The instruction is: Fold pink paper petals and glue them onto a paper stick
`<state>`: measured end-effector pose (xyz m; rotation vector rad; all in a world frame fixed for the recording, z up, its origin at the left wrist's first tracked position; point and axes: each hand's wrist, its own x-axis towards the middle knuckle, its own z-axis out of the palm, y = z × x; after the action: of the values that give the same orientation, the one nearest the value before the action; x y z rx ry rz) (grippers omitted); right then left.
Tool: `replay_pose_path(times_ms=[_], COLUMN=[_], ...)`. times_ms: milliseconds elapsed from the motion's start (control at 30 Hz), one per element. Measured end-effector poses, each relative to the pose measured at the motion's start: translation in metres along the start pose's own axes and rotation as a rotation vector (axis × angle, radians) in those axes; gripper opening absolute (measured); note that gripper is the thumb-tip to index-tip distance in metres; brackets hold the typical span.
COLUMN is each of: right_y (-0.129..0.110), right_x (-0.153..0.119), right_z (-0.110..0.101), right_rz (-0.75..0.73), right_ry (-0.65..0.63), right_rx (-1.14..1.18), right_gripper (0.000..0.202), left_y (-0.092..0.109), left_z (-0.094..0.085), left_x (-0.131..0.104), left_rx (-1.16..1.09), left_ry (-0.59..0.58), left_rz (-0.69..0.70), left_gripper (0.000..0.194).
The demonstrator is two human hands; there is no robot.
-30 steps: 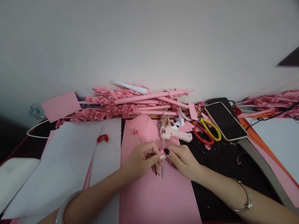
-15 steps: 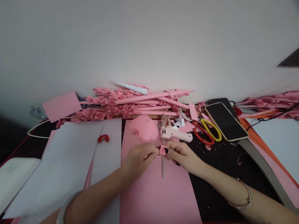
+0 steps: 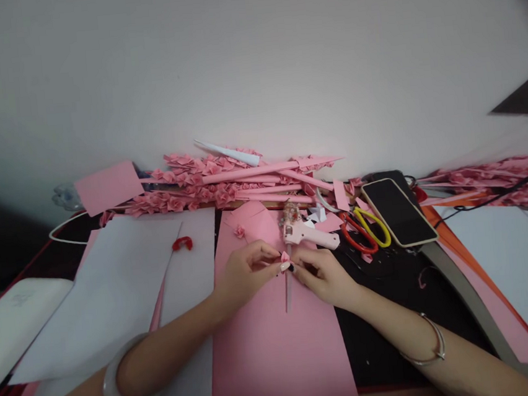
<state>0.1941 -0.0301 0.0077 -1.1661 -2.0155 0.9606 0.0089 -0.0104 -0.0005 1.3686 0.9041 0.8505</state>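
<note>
Between my fingertips is a small pink paper flower [image 3: 285, 257], held over the large pink paper sheet [image 3: 279, 358]. My left hand [image 3: 248, 274] pinches it from the left, thumb and fingers together. From the other side my right hand [image 3: 324, 276] grips it too, with the fingertips meeting at the flower. Just beyond the hands lies a pale pink glue gun [image 3: 312, 236], a glue stick [image 3: 288, 292] reaching out of it toward me. A finished-looking paper rose [image 3: 239, 231] rests on a cut pink paper piece [image 3: 258, 223] behind my left hand.
Pink paper flower stems [image 3: 225, 186] are piled along the wall. Red-and-yellow-handled scissors [image 3: 365, 232] and a phone [image 3: 400, 213] lie at the right. White sheets [image 3: 114, 287] with a red curl [image 3: 182, 244] cover the left; a white box-like device [image 3: 24, 321] sits beyond.
The pink flower has turned between my fingers. My left thumb has shifted onto its front, and the left fingers have risen and bent more.
</note>
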Motion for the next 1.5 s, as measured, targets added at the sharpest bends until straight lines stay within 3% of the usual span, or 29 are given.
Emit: replay_pose_path(times_ms=[267, 633, 967, 1167, 1500], right_y=[-0.001, -0.002, -0.002, -0.002, -0.002], right_x=[-0.001, -0.002, -0.004, -0.004, -0.003], right_z=[0.0, 0.004, 0.005, 0.005, 0.006], right_rz=[-0.096, -0.029, -0.037, -0.037, 0.011], right_ry=[0.015, 0.065, 0.089, 0.086, 0.091], right_rx=[-0.134, -0.166, -0.148, -0.141, -0.104], right_gripper=[0.019, 0.024, 0.025, 0.024, 0.028], left_y=[0.001, 0.006, -0.008, -0.008, -0.002], left_z=[-0.001, 0.001, -0.001, -0.002, 0.001], left_x=[0.001, -0.002, 0.004, 0.004, -0.002], left_rx=[0.023, 0.051, -0.028, -0.006, 0.108], left_ry=[-0.004, -0.002, -0.009, -0.031, -0.068], left_rz=[0.015, 0.033, -0.037, 0.027, 0.017], left_gripper=[0.019, 0.016, 0.037, 0.017, 0.014])
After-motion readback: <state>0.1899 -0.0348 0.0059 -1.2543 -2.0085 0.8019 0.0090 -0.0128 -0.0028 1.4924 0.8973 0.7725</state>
